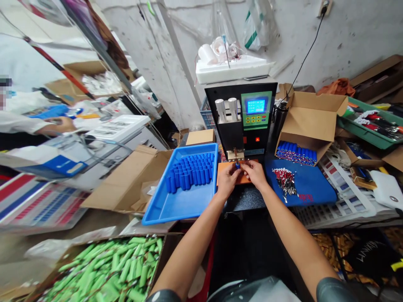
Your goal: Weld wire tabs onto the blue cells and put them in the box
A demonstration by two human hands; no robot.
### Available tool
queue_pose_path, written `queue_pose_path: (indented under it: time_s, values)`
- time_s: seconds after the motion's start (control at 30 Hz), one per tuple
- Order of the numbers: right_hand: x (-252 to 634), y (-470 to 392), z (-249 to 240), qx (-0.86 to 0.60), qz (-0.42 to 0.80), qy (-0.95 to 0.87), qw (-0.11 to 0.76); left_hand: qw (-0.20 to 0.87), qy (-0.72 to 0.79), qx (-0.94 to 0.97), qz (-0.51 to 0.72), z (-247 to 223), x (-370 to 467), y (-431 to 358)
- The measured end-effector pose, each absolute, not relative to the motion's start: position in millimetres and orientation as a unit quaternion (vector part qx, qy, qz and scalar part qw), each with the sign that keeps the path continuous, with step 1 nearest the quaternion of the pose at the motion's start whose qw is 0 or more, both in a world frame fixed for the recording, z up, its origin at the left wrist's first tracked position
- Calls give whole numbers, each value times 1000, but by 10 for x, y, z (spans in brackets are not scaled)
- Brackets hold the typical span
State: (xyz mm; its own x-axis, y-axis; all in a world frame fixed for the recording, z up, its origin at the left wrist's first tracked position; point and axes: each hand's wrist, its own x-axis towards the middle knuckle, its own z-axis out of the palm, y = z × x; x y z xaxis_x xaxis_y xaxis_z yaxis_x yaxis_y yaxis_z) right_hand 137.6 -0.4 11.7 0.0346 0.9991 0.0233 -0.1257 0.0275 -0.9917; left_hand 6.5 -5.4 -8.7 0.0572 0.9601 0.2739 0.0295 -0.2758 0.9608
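My left hand (228,178) has its fingers closed on a small blue cell (237,165), standing under the welding tips of a black machine (231,136) with a lit screen. From the other side my right hand (253,172) pinches at the same spot; what lies between its fingertips is too small to make out. Both hands rest over an orange board (223,167). To their left, a blue tray (189,209) holds upright blue cells (192,172). On a blue mat (321,188) at the right lies a bunch of red and black leads (286,181).
An open cardboard box (310,117) with blue cells stands behind the mat, near a green bin (365,130). Green cells (116,268) fill a box at lower left. A person's hand (61,125) is at far left over another bench.
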Motion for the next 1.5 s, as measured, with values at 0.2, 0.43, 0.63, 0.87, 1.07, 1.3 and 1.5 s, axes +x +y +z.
queue_pose_path:
  time_s: [0.2,0.43,0.63,0.87,1.07,1.3,1.5]
  values:
    - [1405,-37,67,-473,472,-521,531,423,424,585,548,-149,78,-18]
    - [1423,-36,54,-475,505,-489,529,348,518,605,494,25,-128,-199]
    - [1411,-29,44,-477,499,-481,541,220,531,716,396,-16,-216,-414]
    - [1459,-52,38,-459,524,-500,515,132,540,752,354,-21,-105,-336]
    - [1492,-40,-24,-429,481,-588,489,95,528,767,352,42,-66,-301]
    - [1539,-65,43,-420,530,-551,489,151,489,742,433,45,-63,-347]
    - [1598,-80,107,-392,597,-467,522,227,442,793,352,-25,-92,-268]
